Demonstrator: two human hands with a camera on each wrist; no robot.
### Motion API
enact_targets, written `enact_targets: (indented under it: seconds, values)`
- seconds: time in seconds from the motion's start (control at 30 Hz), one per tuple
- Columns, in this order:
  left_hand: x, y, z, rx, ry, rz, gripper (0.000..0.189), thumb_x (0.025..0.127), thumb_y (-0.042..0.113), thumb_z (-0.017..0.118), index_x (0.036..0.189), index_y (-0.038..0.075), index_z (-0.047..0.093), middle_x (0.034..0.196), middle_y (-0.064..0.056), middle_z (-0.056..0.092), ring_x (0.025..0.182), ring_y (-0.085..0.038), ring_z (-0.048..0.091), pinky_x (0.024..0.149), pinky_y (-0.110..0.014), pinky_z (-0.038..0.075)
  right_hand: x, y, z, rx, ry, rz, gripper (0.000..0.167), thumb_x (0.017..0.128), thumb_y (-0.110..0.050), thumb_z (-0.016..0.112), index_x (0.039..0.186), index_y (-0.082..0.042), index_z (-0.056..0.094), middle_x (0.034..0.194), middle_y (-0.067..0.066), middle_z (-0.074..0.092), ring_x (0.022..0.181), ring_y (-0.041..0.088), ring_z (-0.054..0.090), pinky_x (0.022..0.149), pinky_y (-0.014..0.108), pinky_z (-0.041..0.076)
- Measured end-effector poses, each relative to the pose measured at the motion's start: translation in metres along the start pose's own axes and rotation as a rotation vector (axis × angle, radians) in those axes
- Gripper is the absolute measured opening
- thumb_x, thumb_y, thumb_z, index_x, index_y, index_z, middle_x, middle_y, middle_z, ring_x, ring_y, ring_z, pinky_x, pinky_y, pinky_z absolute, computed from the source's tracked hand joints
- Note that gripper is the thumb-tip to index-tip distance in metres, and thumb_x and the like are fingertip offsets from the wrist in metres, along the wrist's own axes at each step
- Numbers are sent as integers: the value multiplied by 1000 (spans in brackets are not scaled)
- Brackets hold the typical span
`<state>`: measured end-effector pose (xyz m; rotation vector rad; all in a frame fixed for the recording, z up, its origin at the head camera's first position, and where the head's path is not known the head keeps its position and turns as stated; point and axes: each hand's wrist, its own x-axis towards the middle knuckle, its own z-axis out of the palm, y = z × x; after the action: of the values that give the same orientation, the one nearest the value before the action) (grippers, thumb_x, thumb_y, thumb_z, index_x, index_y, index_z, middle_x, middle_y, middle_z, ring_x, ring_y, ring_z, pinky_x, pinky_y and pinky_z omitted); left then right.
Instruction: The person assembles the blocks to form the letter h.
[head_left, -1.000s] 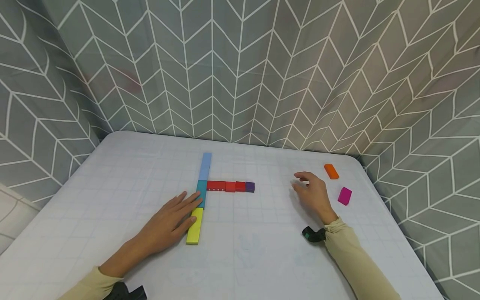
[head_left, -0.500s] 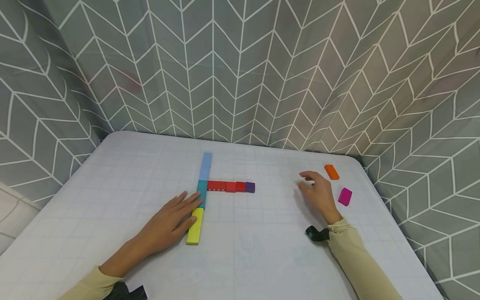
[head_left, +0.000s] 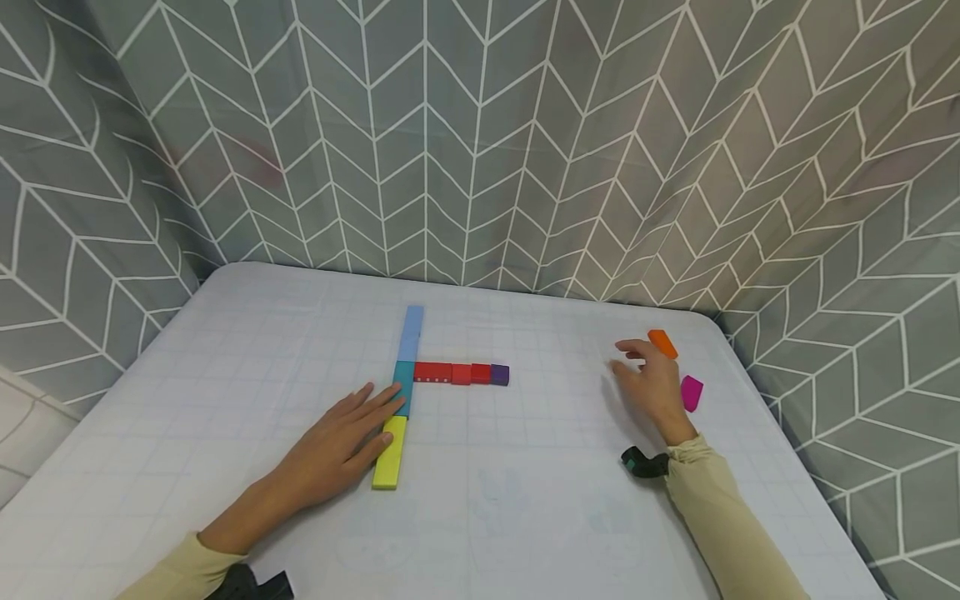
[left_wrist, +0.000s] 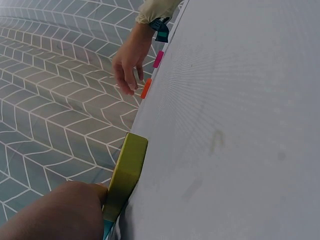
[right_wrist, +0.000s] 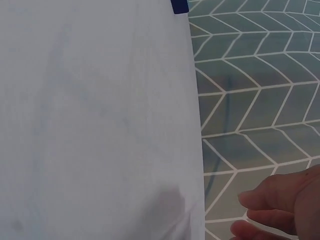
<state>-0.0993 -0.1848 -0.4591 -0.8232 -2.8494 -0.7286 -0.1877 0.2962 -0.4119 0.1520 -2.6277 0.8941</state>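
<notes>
My left hand [head_left: 337, 450] rests with extended fingers on a row of flat blocks. Its fingertips touch the teal block [head_left: 405, 375], and the thumb lies on the yellow block [head_left: 389, 462]. A light blue block [head_left: 410, 332] continues that row at the far end. From the teal block a line of red blocks [head_left: 461, 374] runs rightward, ending in a purple block [head_left: 500, 375]. My right hand [head_left: 651, 383] hovers over the table with loosely bent fingers and nothing between them. Nearest it are an orange block [head_left: 663, 343] and a magenta block [head_left: 693, 393], which the hand partly covers.
A white cloth [head_left: 525, 500] covers the table. Grey curtains [head_left: 480, 150] with white chevron lines stand behind and at both sides. A black wrist device [head_left: 643, 463] sits by the right cuff.
My right hand has drifted to the right, closer to the orange and magenta blocks, and now overlaps them in the head view. The left hand and the joined blocks stay put.
</notes>
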Motion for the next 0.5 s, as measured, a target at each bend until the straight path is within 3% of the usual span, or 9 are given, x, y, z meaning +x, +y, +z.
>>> enact_targets:
  seconds: [0.5]
  values:
    - [0,-1,0,4,6,10,56,109,39,54,160,18,45,166,3,34,154,-35,23,122,-57,21,2,11,-8,-18,57,-25,26,91,2,73,116,10,70,111,29,71,103,46,67,87,58,54]
